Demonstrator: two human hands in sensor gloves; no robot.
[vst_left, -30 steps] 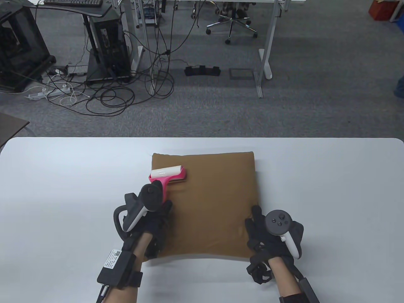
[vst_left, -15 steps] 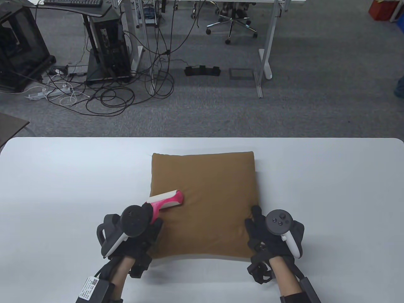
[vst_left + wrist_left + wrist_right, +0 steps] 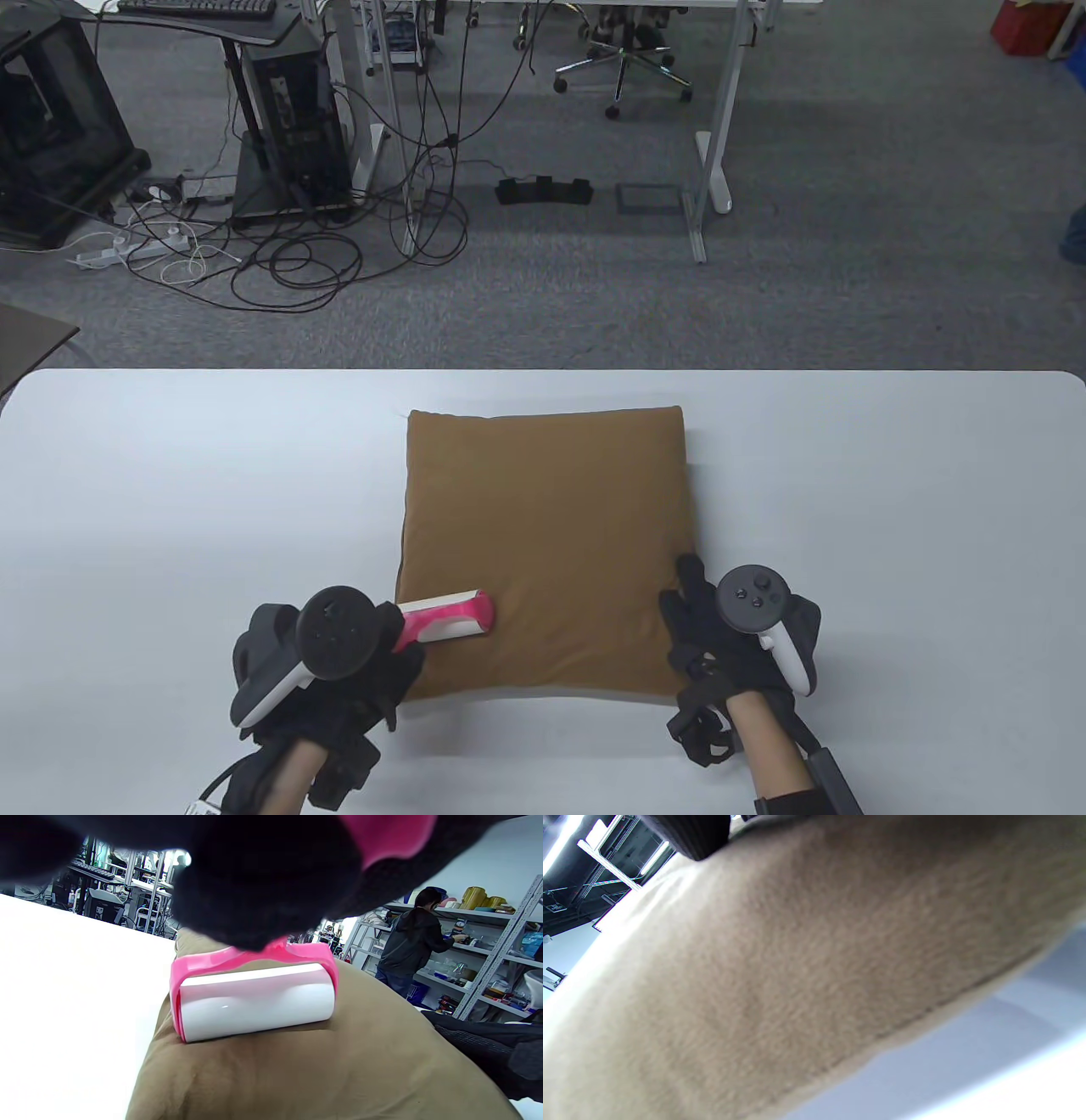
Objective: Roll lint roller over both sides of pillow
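A brown square pillow (image 3: 547, 543) lies flat on the white table (image 3: 170, 509). My left hand (image 3: 356, 671) grips the handle of a pink lint roller (image 3: 445, 617). The roller's white drum (image 3: 254, 1001) rests on the pillow near its front left corner. My right hand (image 3: 713, 645) rests on the pillow's front right corner with its fingers lying on the fabric. The right wrist view shows only pillow fabric (image 3: 814, 955) up close, with a strip of table below it.
The table's far edge (image 3: 543, 371) runs behind the pillow. Beyond it lie grey carpet, cables, desk legs and an office chair (image 3: 624, 59). In the left wrist view a person (image 3: 413, 938) stands at shelves in the background.
My left hand has drawn the lint roller toward me along the pillow's left side, from near the far left corner to the front left corner. The right hand has stayed in place.
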